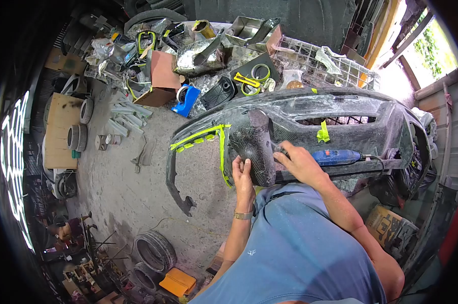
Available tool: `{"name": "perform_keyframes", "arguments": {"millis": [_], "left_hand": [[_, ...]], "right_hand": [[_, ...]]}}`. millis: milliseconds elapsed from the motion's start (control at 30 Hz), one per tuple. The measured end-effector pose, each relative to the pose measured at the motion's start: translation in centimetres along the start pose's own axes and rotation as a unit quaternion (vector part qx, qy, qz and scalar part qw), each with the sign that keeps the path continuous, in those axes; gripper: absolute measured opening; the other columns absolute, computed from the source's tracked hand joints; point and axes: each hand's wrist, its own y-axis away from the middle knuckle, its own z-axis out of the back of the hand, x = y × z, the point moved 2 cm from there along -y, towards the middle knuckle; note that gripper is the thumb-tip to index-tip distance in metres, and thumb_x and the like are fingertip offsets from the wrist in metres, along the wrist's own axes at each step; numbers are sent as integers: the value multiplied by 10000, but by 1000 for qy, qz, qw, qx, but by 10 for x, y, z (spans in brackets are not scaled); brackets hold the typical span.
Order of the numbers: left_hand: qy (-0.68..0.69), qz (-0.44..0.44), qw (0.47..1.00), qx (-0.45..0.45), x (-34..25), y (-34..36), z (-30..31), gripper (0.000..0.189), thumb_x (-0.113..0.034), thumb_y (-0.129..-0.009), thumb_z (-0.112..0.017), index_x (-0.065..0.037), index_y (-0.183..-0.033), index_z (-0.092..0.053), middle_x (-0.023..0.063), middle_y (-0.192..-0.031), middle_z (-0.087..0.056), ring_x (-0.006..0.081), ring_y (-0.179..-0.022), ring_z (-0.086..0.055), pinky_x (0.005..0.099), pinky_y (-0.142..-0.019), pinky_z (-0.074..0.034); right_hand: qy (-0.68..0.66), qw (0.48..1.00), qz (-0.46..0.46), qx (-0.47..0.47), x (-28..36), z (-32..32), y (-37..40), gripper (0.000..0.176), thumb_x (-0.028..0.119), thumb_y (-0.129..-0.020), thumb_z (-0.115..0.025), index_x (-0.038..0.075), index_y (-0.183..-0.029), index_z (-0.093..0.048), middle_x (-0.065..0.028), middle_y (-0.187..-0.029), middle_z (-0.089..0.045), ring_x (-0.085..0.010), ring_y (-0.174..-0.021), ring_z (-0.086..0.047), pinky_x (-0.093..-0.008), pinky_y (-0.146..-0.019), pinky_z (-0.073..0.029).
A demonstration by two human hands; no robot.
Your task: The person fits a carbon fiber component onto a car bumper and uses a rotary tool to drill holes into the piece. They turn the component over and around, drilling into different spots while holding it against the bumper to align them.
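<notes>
A dark, curved carbon-fibre piece (259,142) lies against the left part of a dusty black car bumper (386,126). My left hand (242,175) grips its lower left edge, thumb on the woven face. At the piece's right edge, my right hand (301,163) has thumb and forefinger drawn together; whatever is between them is too small to make out. A blue rotary tool (335,157) rests on the bumper just right of that hand, its cord running right. Bright yellow-green tape (222,152) edges the bumper's left opening, and a loose tape strip (323,133) sticks up near the middle.
Beyond the bumper, a cluttered surface holds a blue tape dispenser (187,100), a yellow cutter (246,79), a tape roll (261,72), a cardboard box (164,73) and a wire rack (335,58). Tyres (155,251) and an orange object (178,281) lie on the floor at lower left.
</notes>
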Motion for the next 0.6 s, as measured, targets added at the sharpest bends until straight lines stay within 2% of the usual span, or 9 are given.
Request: {"name": "perform_keyframes", "arguments": {"millis": [33, 100, 133, 167, 233, 300, 367, 467, 600], "left_hand": [[1, 2, 1000, 1, 1, 1, 1, 371, -146, -942, -598, -6, -1254, -456, 44, -1104, -574, 110, -996, -519, 267, -935, -391], [6, 6, 1000, 10, 1, 4, 0, 370, -152, -941, -605, -4, -1244, -455, 36, -1091, -569, 110, -996, -518, 263, -926, -398], [7, 6, 1000, 10, 1, 7, -1, 370, -152, -941, -605, -4, -1244, -455, 36, -1091, -569, 110, -996, -518, 263, -926, -398], [-38, -32, 999, 2, -1, 11, -3, 333, -123, -944, -595, -4, -1223, -460, 45, -1081, -567, 118, -998, -514, 263, -917, -401], [-82, -68, 994, -1, -3, 18, -8, 297, -94, -947, -585, -3, -1202, -464, 54, -1071, -564, 126, -1000, -510, 263, -908, -404], [-113, -115, 987, 5, -5, 22, -10, 223, -66, -928, -609, -14, -1109, -488, 31, -1005, -541, 106, -943, -494, 248, -871, -404], [-114, -113, 987, 19, -5, 26, -15, 160, -52, -914, -625, -22, -1015, -505, 25, -996, -537, 94, -896, -498, 241, -818, -425], [-174, -182, 967, 36, -2, 29, -20, 158, -42, -884, -669, -50, -928, -517, 1, -932, -530, 68, -799, -488, 221, -717, -431], [-163, -185, 968, 55, -3, 35, -28, 159, -13, -879, -658, -47, -929, -511, -6, -926, -501, 71, -795, -487, 219, -716, -428]], "right_hand": [[1, 1000, -2, 0, -1, 2, -1, 309, 285, -931, -581, 14, -1055, -502, -257, -813, -630, -457, -841, -603, -527, -705, -434], [-61, 994, 35, -86, 0, 8, -2, 319, 229, -899, -639, 18, -1125, -558, -171, -694, -573, -241, -624, -559, -384, -612, -440], [-106, 988, 61, -96, -3, 6, -6, 371, 176, -883, -661, 42, -1212, -554, -95, -732, -571, -134, -641, -480, -311, -623, -440], [-106, 988, 61, -98, -3, 8, -9, 371, 176, -883, -661, 42, -1212, -554, -95, -732, -571, -134, -641, -480, -311, -623, -440], [-135, 982, 93, -89, 4, 10, -17, 407, 199, -895, -644, 69, -1265, -535, -187, -998, -669, -321, -864, -655, -382, -804, -488], [-180, 978, 72, -76, 3, 7, -26, 379, 149, -897, -630, 76, -1262, -560, -135, -993, -675, -219, -838, -642, -347, -817, -492], [-241, 965, 100, -34, -1, 2, -37, 341, 115, -902, -617, 75, -1240, -592, -11, -864, -619, -51, -764, -530, -238, -723, -461], [-253, 961, 101, -34, -6, 1, -46, 269, 105, -913, -598, 46, -1174, -620, 6, -877, -614, -50, -799, -532, -234, -765, -459], [-313, 942, 125, -4, -17, 1, -55, 214, 112, -922, -593, 37, -1118, -636, 10, -949, -609, -61, -883, -527, -243, -831, -444]]}}
